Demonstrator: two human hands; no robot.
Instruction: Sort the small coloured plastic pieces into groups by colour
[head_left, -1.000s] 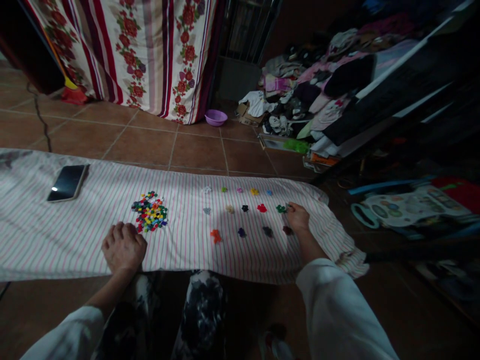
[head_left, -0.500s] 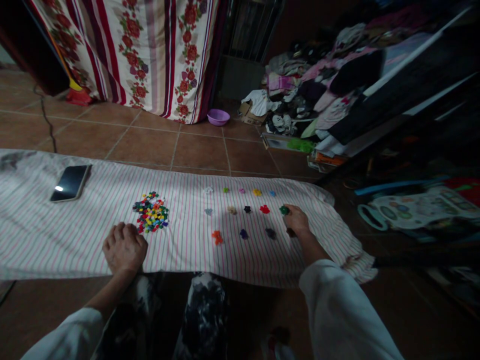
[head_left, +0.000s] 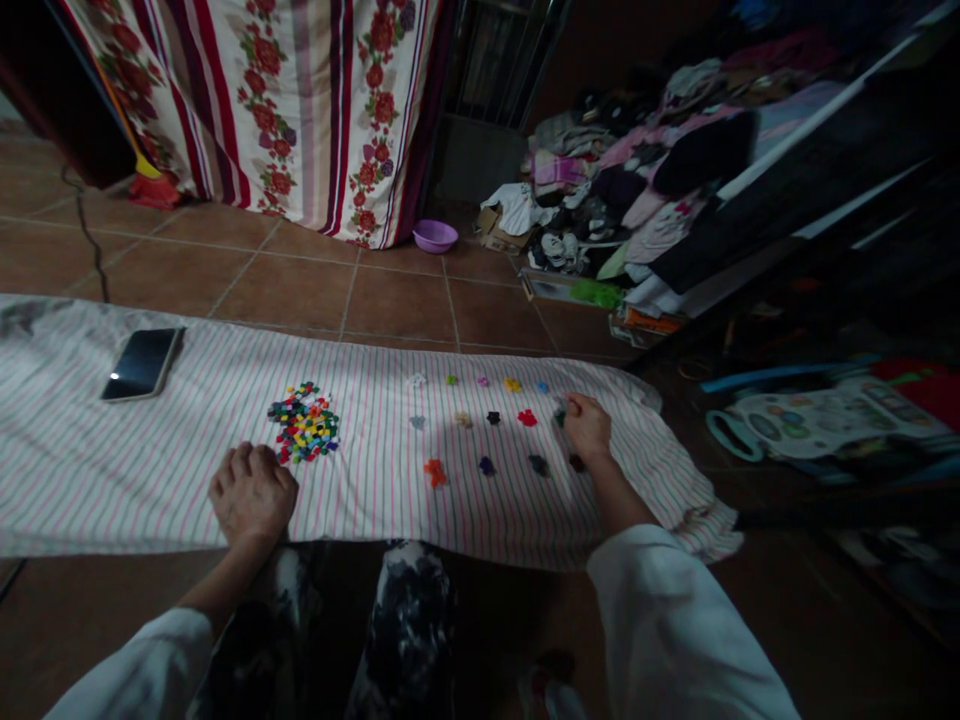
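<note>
On the striped cloth (head_left: 360, 520), a mixed heap of small coloured pieces (head_left: 304, 425) lies at the left, with my left hand (head_left: 253, 492) resting just in front of it. Its fingers are curled in and the palm is hidden. My right hand (head_left: 589, 428) is beside the small green cluster (head_left: 559, 414), thumb and fingertips pinched together; anything between them is too small to make out. Small single-colour clusters stand in rows, among them a red one (head_left: 527, 418), a yellow one (head_left: 512, 384), an orange one (head_left: 434, 472) and a brown one (head_left: 576, 462).
A phone (head_left: 142, 364) lies at the cloth's left. Beyond the cloth are a tiled floor, a purple basin (head_left: 435, 236) and a floral curtain (head_left: 315, 110). Piled clothes (head_left: 570, 180) fill the back right, and a printed light-coloured panel (head_left: 817, 420) stands at the right.
My right hand has lifted back slightly from the green cluster, its fingertips now a little higher, and more of the brown cluster shows. My left hand stays in place.
</note>
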